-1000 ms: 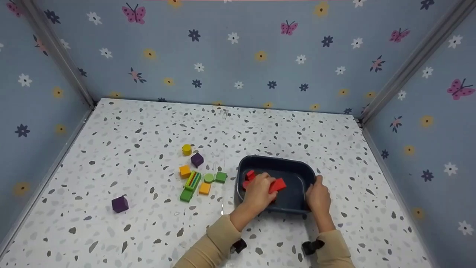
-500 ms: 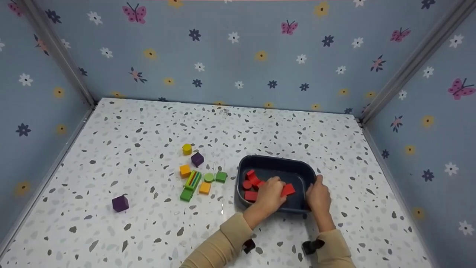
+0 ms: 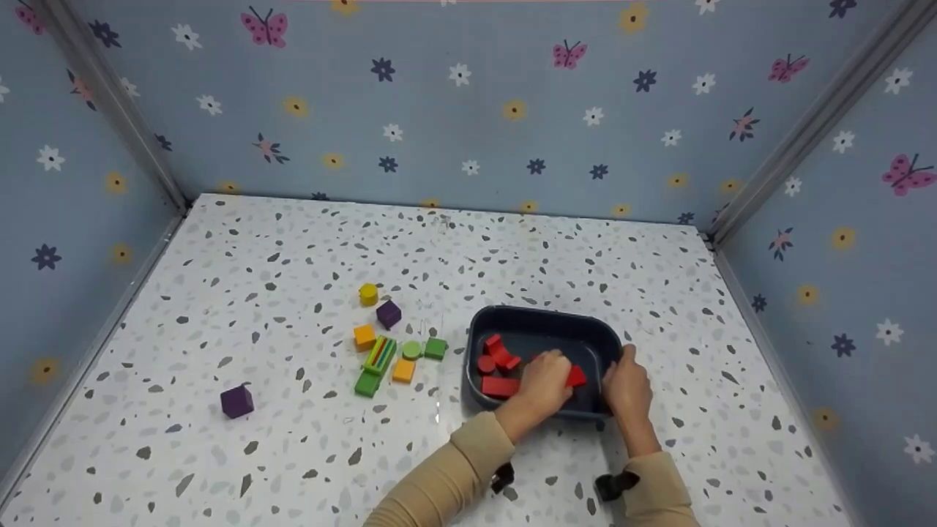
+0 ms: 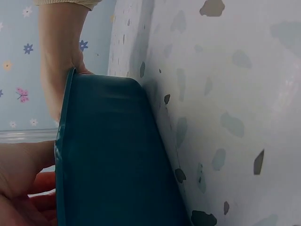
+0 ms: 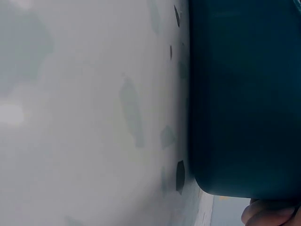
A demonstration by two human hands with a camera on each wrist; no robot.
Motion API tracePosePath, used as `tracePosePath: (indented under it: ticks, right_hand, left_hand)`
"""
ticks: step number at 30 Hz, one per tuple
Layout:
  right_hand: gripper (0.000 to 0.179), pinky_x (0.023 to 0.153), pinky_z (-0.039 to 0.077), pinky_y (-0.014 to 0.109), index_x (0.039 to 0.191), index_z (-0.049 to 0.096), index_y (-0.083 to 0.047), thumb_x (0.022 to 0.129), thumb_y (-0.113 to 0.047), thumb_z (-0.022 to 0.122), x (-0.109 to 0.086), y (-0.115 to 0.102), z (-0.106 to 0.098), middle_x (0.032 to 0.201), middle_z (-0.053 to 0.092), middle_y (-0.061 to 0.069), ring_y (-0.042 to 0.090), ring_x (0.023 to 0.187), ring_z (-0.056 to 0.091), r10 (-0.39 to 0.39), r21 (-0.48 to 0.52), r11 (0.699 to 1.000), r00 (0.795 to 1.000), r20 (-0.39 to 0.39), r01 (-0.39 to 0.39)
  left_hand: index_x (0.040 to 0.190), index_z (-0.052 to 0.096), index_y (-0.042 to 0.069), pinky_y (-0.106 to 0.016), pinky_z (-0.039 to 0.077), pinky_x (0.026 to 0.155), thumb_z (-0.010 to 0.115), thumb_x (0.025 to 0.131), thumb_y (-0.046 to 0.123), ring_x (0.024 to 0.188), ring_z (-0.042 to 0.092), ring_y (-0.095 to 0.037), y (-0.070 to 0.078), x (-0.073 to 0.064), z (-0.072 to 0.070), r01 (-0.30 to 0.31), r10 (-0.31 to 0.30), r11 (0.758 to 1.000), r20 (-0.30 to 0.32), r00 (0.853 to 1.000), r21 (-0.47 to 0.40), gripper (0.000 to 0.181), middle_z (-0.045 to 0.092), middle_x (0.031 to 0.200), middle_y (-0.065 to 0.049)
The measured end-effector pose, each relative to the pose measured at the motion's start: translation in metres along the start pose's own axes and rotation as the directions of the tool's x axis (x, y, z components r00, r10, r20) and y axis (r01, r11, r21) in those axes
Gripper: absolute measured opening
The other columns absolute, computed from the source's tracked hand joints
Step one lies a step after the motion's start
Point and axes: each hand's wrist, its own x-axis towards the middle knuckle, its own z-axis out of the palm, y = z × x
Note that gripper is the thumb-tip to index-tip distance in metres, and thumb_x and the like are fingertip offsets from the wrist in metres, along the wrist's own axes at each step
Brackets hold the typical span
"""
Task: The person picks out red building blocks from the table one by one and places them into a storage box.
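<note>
A dark blue plastic tub [image 3: 545, 315] stands on the speckled table, with several red blocks [image 3: 500, 386] inside, among them a round one [image 3: 486, 364] and a curved one [image 3: 501, 352]. My left hand [image 3: 544, 384] reaches over the near rim into the tub, fingers curled on a red block [image 3: 577, 376]; the fingertips are hidden in the head view. In the left wrist view, the hand [image 4: 21, 176] shows behind the tub's wall [image 4: 110, 150]. My right hand [image 3: 627, 388] grips the tub's right rim; fingers [image 5: 268, 213] appear at its corner in the right wrist view.
Left of the tub lie a yellow cylinder [image 3: 368, 294], a purple cube [image 3: 389, 314], orange blocks [image 3: 402, 370], green blocks [image 3: 435, 348], a light green disc [image 3: 411, 350] and a striped green piece [image 3: 380, 355]. Another purple cube [image 3: 237, 401] sits farther left. Patterned walls [image 3: 468, 110] surround the table.
My left hand has moved right and slightly nearer inside the tub, the red block shifting with it. More red blocks show at the tub's left end. My right hand and the tub stay put.
</note>
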Motion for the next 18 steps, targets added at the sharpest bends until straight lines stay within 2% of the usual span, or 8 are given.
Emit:
tracePosePath:
  ticks: [6, 18]
  right_hand:
    - [0.02, 0.05, 0.041, 0.051, 0.104, 0.04, 0.002, 0.086, -0.006, 0.045, 0.0, 0.0, 0.0, 0.079, 0.055, 0.031, 0.044, 0.067, 0.056, 0.019, 0.001, 1.0, 1.0, 0.006, -0.019]
    - [0.02, 0.05, 0.04, 0.052, 0.104, 0.039, 0.002, 0.086, -0.006, 0.044, 0.001, 0.0, 0.0, 0.079, 0.055, 0.032, 0.045, 0.068, 0.055, 0.021, -0.005, 1.0, 1.0, 0.016, -0.021]
  left_hand:
    - [0.07, 0.064, 0.009, -0.031, 0.049, 0.059, 0.074, 0.069, 0.019, 0.074, 0.058, -0.019, 0.001, 0.001, 0.006, -0.001, 0.0, 0.999, 0.031, 1.0, 0.033, 0.014, 0.057, 0.075, -0.004]
    - [0.068, 0.062, 0.01, -0.031, 0.049, 0.058, 0.074, 0.069, 0.019, 0.071, 0.059, -0.019, -0.003, 0.008, 0.016, -0.013, 0.009, 0.999, 0.106, 0.994, 0.029, 0.016, 0.061, 0.076, -0.005]
